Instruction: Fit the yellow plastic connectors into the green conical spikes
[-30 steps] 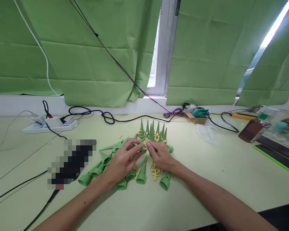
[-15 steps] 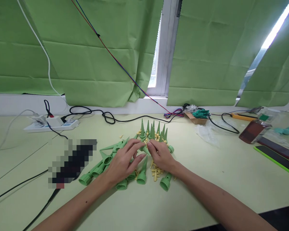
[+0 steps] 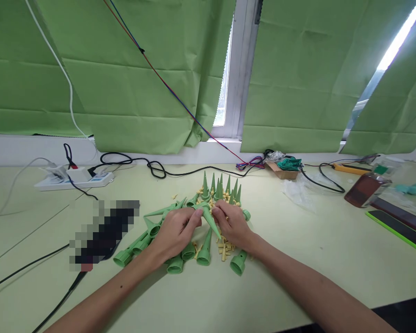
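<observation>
A green cone (image 3: 211,222) is held between my hands, its tip pointing down and to the right. My left hand (image 3: 180,229) pinches its wide end. The closed fingers of my right hand (image 3: 232,223) are beside the cone's upper part; what they grip is hidden. Several green cones stand upright (image 3: 220,187) behind my hands, with small yellow pieces (image 3: 224,249) around and in front of them. More green cones lie in a pile (image 3: 142,243) to the left. One cone (image 3: 204,252) leans upright just in front, and another (image 3: 238,262) lies below my right wrist.
A power strip (image 3: 97,180) and black cables lie at the back left, near a pixelated dark object (image 3: 106,236). At the right are a small carton (image 3: 284,173), a bottle of dark liquid (image 3: 365,187) and a green-edged phone (image 3: 400,231).
My left hand's fingers have closed on the green cone, which has lifted and turned its tip down to the right. My right hand has barely moved.
</observation>
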The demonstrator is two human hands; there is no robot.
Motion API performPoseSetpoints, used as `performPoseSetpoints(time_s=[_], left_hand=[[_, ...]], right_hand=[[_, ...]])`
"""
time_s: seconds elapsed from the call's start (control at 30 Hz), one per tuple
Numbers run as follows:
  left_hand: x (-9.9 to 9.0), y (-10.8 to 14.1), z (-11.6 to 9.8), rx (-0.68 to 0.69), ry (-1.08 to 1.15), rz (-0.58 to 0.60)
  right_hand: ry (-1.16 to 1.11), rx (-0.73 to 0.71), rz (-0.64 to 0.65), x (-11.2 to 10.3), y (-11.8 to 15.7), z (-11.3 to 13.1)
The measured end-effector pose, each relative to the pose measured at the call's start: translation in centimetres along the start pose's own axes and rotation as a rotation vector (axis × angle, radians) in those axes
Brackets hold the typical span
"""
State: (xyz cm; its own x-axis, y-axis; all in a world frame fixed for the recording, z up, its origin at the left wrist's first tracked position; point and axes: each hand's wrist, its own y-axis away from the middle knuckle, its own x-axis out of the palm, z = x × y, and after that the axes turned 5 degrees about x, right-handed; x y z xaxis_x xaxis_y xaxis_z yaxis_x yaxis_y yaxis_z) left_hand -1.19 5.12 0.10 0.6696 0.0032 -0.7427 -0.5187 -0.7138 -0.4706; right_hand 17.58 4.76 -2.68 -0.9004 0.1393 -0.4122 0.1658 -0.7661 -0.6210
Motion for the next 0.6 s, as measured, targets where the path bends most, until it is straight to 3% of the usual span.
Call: performPoseSetpoints(time_s=[0.6], left_hand=[[0.08,-0.35,-0.12,0.006,0.006,0.002]], right_hand=[[-0.022,-0.035,0.028,-0.04,-0.05,-0.40]])
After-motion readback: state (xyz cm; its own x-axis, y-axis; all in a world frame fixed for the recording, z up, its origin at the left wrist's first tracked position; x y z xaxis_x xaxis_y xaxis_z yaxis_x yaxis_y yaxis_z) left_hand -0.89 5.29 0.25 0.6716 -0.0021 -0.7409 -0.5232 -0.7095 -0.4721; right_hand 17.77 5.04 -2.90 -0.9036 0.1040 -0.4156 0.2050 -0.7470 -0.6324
